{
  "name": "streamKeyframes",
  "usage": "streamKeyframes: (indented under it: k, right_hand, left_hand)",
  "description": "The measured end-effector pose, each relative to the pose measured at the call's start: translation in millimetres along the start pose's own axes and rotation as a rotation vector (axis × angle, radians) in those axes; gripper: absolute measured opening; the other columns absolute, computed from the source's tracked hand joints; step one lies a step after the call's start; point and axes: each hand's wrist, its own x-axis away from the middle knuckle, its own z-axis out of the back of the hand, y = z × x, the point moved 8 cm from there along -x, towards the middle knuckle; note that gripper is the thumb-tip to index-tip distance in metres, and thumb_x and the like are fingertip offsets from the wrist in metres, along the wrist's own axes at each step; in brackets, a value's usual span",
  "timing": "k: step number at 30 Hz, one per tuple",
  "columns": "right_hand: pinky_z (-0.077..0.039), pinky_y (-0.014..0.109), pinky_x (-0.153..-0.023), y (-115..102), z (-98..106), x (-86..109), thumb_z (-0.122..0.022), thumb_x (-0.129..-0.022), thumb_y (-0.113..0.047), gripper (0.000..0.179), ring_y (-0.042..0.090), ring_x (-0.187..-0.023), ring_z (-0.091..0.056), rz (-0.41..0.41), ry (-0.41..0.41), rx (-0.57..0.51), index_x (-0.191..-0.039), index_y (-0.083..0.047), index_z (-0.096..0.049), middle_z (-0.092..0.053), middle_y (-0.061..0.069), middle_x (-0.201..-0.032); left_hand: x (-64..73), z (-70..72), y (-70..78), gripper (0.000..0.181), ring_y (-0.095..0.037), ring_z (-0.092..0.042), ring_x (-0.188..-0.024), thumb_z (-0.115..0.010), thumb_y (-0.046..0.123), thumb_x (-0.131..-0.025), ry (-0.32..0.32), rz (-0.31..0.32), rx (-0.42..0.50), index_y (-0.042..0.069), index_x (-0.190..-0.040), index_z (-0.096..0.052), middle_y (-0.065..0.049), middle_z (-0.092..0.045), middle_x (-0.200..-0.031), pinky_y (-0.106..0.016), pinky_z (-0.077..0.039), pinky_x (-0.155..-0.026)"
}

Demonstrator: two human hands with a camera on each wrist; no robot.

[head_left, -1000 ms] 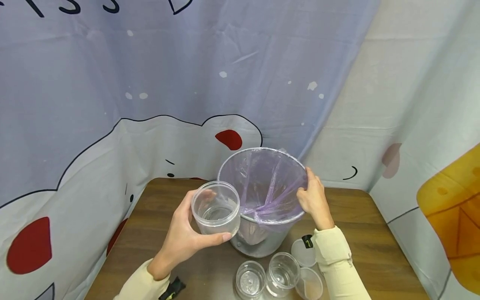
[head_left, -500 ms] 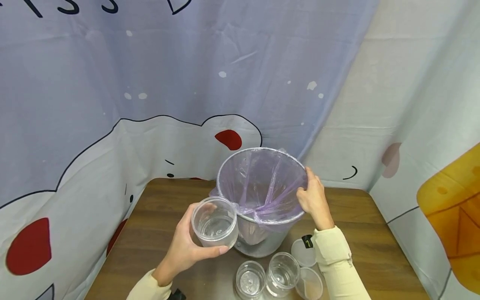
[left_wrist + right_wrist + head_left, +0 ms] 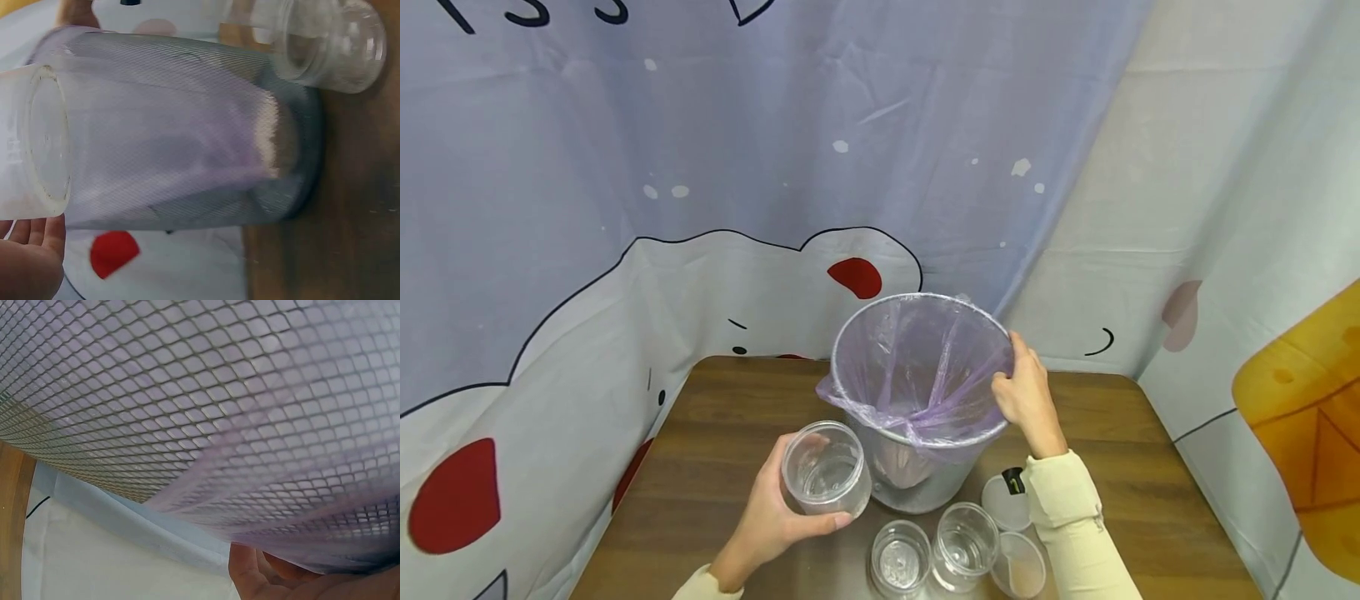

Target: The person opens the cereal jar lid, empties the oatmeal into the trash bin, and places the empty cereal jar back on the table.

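Observation:
My left hand holds a clear plastic jar from its left side, thumb along the near side. The jar is apart from the bin and lower than its rim. In the left wrist view, the cloudy base of this jar shows above the fingers. A mesh trash bin, lined with a translucent purple bag, stands on the table. My right hand grips its right rim with the bag folded over it. The right wrist view shows those fingers under the bag's edge; the thumb is unclear.
Two clear jars stand in front of the bin on the wooden table. Beside them lie two round translucent lids, near the right sleeve. A printed curtain hangs behind the table.
My left hand has lowered the jar away from the bin's rim, towards the table. The bag's left edge, once behind the jar, is now in view. My right hand stays on the rim.

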Motion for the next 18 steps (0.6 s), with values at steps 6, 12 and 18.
streamKeyframes:
  k: [6,12,18]
  right_hand:
    - [-0.028,0.053,-0.103,-0.2,0.9,0.5,-0.043,-0.077,-0.001,0.069,0.048,-0.122,-0.034,-0.002,-0.002,-0.003,-0.142,0.003,-0.022,-0.037,0.034,-0.13]
    - [-0.027,0.053,-0.104,0.4,1.7,1.3,-0.044,-0.077,-0.002,0.069,0.048,-0.122,-0.034,-0.006,0.005,-0.005,-0.142,0.003,-0.022,-0.037,0.034,-0.13]
    - [-0.029,0.052,-0.103,-0.3,1.3,1.3,-0.044,-0.076,-0.001,0.068,0.048,-0.12,-0.036,0.006,0.015,-0.009,-0.141,0.004,-0.024,-0.039,0.034,-0.128]
  left_hand:
    - [19.0,-0.5,-45.2,0.086,-0.028,-0.052,-0.107,-0.088,0.019,-0.054,0.017,0.065,-0.051,0.011,-0.126,-0.042,-0.007,-0.053,-0.12,-0.033,-0.045,-0.089]
    - [31.4,-0.1,-66.1,0.086,-0.024,-0.056,-0.104,-0.088,0.029,-0.054,0.043,0.068,-0.153,0.013,-0.125,-0.043,-0.004,-0.055,-0.117,-0.036,-0.048,-0.085]
    - [42.7,3.8,-86.3,0.091,-0.021,-0.055,-0.104,-0.088,0.037,-0.052,0.071,0.074,-0.262,0.012,-0.126,-0.041,-0.001,-0.054,-0.118,-0.035,-0.048,-0.085]
